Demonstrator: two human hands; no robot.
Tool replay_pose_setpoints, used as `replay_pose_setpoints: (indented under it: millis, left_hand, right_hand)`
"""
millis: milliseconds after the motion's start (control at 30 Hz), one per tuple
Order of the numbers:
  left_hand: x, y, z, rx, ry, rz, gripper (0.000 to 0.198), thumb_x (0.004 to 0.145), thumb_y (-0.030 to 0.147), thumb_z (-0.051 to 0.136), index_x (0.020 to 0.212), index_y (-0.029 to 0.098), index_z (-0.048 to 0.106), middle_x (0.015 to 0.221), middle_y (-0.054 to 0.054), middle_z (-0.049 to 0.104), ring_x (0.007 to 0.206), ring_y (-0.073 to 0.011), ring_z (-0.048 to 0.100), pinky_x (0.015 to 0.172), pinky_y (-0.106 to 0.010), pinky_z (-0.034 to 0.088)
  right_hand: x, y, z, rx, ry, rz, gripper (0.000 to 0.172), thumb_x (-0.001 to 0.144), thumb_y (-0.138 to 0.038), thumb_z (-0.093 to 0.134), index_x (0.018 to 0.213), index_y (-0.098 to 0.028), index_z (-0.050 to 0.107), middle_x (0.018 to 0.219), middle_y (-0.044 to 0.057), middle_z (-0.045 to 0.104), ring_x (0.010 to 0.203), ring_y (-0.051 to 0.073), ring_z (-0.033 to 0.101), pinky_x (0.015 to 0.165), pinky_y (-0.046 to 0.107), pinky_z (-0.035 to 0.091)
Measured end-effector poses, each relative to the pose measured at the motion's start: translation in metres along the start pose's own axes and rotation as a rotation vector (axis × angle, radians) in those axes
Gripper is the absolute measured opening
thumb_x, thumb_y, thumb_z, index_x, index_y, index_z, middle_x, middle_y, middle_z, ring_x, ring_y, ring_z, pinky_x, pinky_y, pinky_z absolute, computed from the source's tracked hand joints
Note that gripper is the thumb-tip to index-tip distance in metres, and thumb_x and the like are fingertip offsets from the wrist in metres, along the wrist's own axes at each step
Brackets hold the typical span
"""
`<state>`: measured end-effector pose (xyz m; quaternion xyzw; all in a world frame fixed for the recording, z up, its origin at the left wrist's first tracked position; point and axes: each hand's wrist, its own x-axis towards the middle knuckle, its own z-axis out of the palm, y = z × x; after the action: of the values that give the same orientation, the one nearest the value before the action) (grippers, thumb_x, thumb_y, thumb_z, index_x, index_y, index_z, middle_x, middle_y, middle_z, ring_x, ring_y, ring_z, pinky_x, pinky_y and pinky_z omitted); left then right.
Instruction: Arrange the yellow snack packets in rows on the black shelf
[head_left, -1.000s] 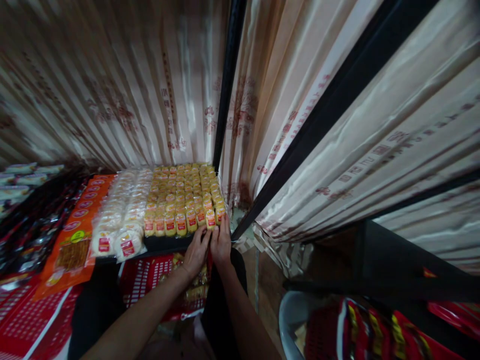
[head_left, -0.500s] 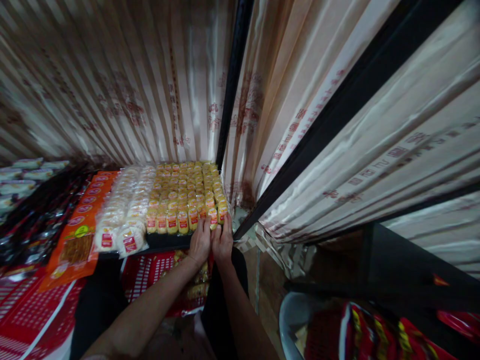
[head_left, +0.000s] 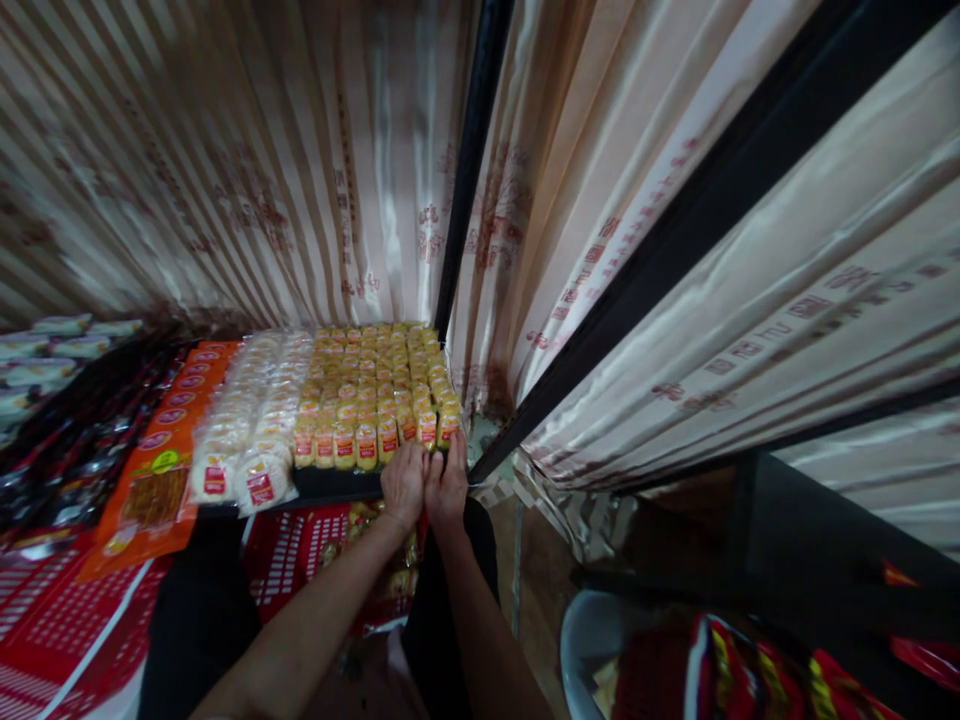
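Several rows of small yellow wrapped snack cakes (head_left: 365,445) with red labels stand at the right end of a dark shelf (head_left: 330,484). At the front right corner of these rows are both hands, side by side and nearly touching. My left hand (head_left: 403,487) is closed, its fingers curled just below the front snack cakes; whatever it may hold is hidden. My right hand (head_left: 447,490) has its fingers stretched upward against the lower front of the rightmost snack cake, and its thumb points toward the left hand.
Left of the cakes are clear bags of white round crackers (head_left: 262,475), an orange snack pack (head_left: 154,460) and dark packets (head_left: 82,430). Red baskets (head_left: 289,550) sit below. Black posts (head_left: 555,385) and pleated curtains (head_left: 375,170) border the shelf. A pale tub (head_left: 581,640) stands lower right.
My left hand's fingers have dropped from the front snack cakes and curled in below them. My right hand stays at the rightmost cake. The view has shifted slightly.
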<state>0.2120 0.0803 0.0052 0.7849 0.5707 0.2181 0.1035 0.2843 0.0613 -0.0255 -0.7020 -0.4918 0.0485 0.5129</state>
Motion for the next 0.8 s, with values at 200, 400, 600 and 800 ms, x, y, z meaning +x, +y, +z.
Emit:
replay_pose_setpoints:
  millis: [200,400,600,800]
  left_hand:
    - [0.0055,0.0022,-0.0073,0.021,-0.103,-0.051,0.027,0.093,0.029,0.035,0.098,0.018,0.059,0.092,-0.005,0.065,0.078,-0.015,0.059,0.065,-0.022,0.042]
    - [0.0054,0.0016,-0.0048,-0.057,-0.172,-0.04,0.029,0.093,0.026,0.034,0.107,0.016,0.057,0.101,-0.007,0.065,0.085,-0.0173,0.062,0.071,-0.026,0.046]
    - [0.0011,-0.002,-0.006,-0.109,-0.113,0.011,0.026,0.092,0.022,0.035,0.104,0.017,0.058,0.1,-0.008,0.063,0.087,-0.0173,0.06,0.076,-0.027,0.048]
    - [-0.0041,-0.0072,-0.0038,-0.184,-0.03,0.079,0.026,0.091,0.019,0.033,0.103,0.015,0.057,0.098,-0.009,0.06,0.088,-0.0173,0.059,0.081,-0.029,0.049]
  right_hand:
    - [-0.0005,-0.0033,-0.0014,0.028,0.008,0.011,0.053,0.094,-0.036,0.026,0.139,-0.009,0.031,0.143,0.019,0.034,0.134,0.025,0.029,0.106,0.049,0.031]
    - [0.001,-0.0068,-0.0044,0.024,0.001,0.024,0.054,0.094,-0.036,0.027,0.141,-0.011,0.026,0.144,0.018,0.033,0.134,0.024,0.031,0.106,0.048,0.031]
    - [0.0015,-0.005,-0.0027,0.028,-0.038,0.022,0.056,0.093,-0.037,0.025,0.141,-0.008,0.025,0.144,0.019,0.031,0.136,0.025,0.026,0.107,0.049,0.028]
    - [0.001,-0.0025,-0.001,0.028,-0.064,0.041,0.058,0.093,-0.04,0.026,0.141,-0.008,0.026,0.146,0.019,0.029,0.136,0.026,0.023,0.107,0.051,0.026]
